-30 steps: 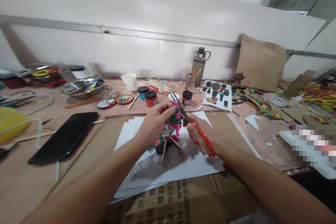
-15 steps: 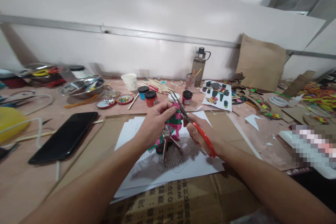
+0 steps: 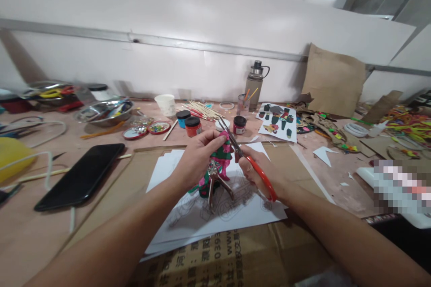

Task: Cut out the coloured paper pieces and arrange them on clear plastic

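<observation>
Between the thumb and fingers of my left hand [image 3: 198, 154] is a pink and green painted cutout [image 3: 222, 156], held up over the paper. My right hand [image 3: 256, 166] grips red-handled scissors [image 3: 261, 175], whose blades point up and to the left beside the cutout's pink top edge. Whether the blades touch it I cannot tell. Just below my left hand is a metal hole punch [image 3: 213, 179] with its handles spread. More pink and green painted pieces [image 3: 204, 188] lie behind it. Beneath are white sheets [image 3: 168, 228] with line drawings.
A cardboard sheet [image 3: 111, 202] lies under the papers. To the left rests a black phone [image 3: 81, 177]. Paint jars [image 3: 193, 126], a paper cup [image 3: 165, 105], wooden sticks [image 3: 205, 110] and a bottle [image 3: 255, 85] line the back. A painted paper [image 3: 278, 121] lies further right.
Almost nothing differs. Both hands, the cutout and the scissors keep nearly the same positions, and the whole view has shifted very slightly.
</observation>
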The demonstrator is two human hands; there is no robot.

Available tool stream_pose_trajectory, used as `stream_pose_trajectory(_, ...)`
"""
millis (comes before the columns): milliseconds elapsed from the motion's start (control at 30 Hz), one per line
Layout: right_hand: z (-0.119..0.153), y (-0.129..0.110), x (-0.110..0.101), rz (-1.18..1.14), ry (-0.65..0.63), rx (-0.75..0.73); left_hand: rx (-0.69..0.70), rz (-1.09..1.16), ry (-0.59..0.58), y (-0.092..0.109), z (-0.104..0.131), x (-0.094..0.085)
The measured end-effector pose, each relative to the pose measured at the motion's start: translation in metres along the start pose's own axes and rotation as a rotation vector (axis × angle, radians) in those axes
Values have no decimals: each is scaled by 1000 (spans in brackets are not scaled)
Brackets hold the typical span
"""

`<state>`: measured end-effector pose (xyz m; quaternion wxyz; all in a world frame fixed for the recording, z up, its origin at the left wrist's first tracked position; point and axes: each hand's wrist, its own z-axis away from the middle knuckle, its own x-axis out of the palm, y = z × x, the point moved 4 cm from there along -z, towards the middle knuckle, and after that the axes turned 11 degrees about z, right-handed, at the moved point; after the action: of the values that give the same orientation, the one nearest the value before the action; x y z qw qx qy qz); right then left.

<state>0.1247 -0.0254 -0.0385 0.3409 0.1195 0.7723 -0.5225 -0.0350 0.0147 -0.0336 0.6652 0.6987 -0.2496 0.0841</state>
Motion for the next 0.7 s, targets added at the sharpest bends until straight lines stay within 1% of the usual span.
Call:
stream_pose_trajectory(167,1,1,0,-1,3,17,-21,35,22,2,1,2)
stream_pose_trajectory(400,1,4,3,-77,-11,37,-18,8,32,2,1,1)
stream_pose_trajectory(700,0,2,1,-51,-15,49,10,67,-3,4,0,1)
